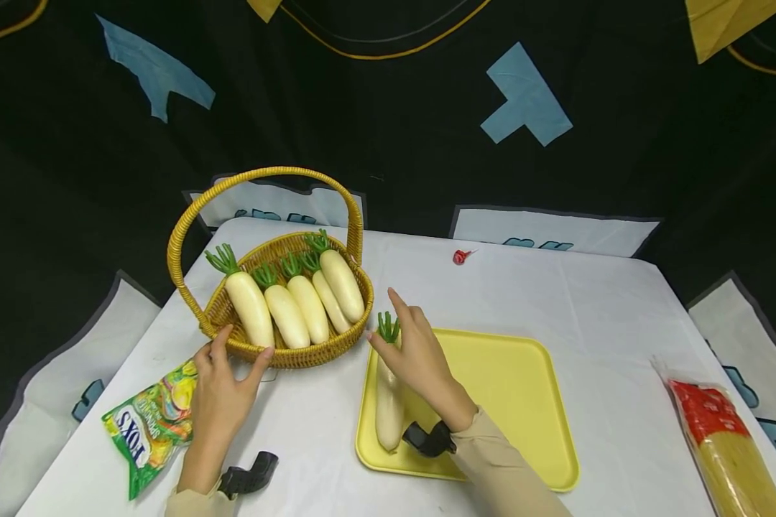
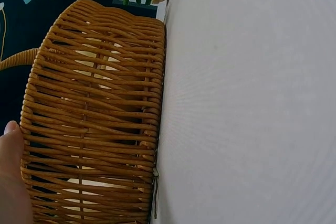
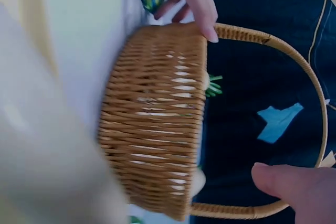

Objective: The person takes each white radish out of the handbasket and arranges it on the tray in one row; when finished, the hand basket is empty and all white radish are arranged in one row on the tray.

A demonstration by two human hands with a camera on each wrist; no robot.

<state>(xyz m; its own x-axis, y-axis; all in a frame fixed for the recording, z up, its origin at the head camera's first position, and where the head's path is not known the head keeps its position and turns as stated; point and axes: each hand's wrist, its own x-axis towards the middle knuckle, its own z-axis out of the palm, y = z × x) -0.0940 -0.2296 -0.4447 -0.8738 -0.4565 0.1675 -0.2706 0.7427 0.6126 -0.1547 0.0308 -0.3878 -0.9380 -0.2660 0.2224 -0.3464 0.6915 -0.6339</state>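
Observation:
A wicker basket (image 1: pixel 326 352) with a tall arched handle holds several white radishes (image 1: pixel 284 316) with green tops. My left hand (image 1: pixel 223 395) rests at its front rim, thumb and fingers spread, the thumb tip (image 2: pixel 11 127) right at the woven edge. Another white radish (image 1: pixel 388 409) lies lengthwise along the left side of a yellow tray (image 1: pixel 504 402). Over its upper part is my right hand (image 1: pixel 417 355), fingers extended towards the back and thumb apart, nothing held. The right wrist view shows the basket (image 3: pixel 152 119) from the side, a pale blurred shape close in front.
A green candy bag (image 1: pixel 151 424) lies beside my left forearm. A small red lollipop (image 1: pixel 460 256) is near the table's back edge. At the far right lies a red and yellow packet of noodles (image 1: pixel 727 445). Dark cloth (image 1: pixel 388 115) hangs behind the white table (image 1: pixel 614 323).

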